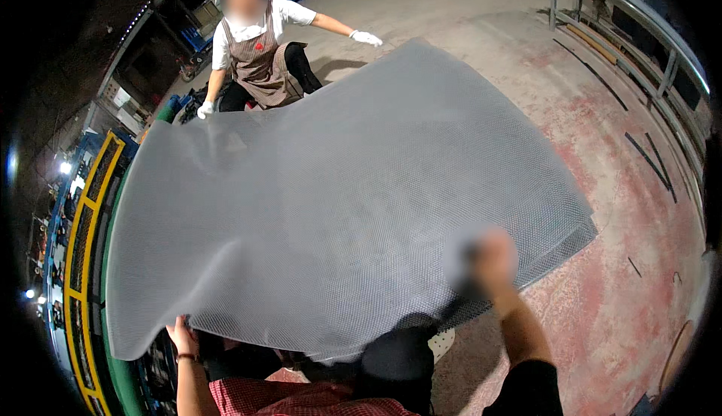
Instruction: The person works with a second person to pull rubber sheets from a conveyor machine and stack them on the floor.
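A large grey mesh sheet (361, 175) spreads across the middle of the view, its left part bent and rippled. My left hand (181, 337) grips the sheet's near edge toward the left, where the mesh creases upward. Over the near right part of the sheet is my right hand (494, 262); a blurred patch covers its fingers, so their pose and any contact with the mesh are hidden. At the far edge a co-worker (259, 59) in a checked apron crouches. One of that person's white gloves (206, 109) is at the sheet's far left edge, the other (366, 38) stretches out beside it.
Along the left runs a machine with a yellow frame (75, 266) and a green roller (114, 296). A metal railing (669, 63) bounds the right side. Dark thin strips (650, 162) lie on the reddish concrete floor (602, 288). My knee (398, 363) is under the near edge.
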The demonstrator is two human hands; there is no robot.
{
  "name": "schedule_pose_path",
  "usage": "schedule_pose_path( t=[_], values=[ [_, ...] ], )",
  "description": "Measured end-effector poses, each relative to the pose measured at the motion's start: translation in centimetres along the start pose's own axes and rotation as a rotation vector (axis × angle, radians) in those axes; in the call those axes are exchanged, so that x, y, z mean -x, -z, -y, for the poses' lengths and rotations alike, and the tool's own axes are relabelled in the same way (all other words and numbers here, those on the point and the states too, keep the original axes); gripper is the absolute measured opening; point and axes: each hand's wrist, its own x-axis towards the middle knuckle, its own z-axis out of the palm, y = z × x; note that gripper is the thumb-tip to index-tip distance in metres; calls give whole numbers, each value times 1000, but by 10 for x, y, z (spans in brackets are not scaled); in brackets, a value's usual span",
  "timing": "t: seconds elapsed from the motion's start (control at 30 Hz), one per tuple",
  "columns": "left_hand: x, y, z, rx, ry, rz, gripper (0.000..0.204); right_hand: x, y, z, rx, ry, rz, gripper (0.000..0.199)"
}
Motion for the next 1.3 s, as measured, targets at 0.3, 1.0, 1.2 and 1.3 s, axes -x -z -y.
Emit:
schedule_pose_path(
  t=[0.3,1.0,1.2,1.3],
  values=[
    [73,-260,-93,-224,-657,525,56,-38,99,53,-317,69,509,46],
    [289,-259,112,-655,-1438,1228,47,-122,151,94,-753,359,476,70],
    [238,-177,142,-1124,-1368,1047,45,-100,123,184,-759,668,740,88],
    [230,-165,161,-1119,-1281,1042,43,-97,137,200,-774,798,906,100]
  ],
)
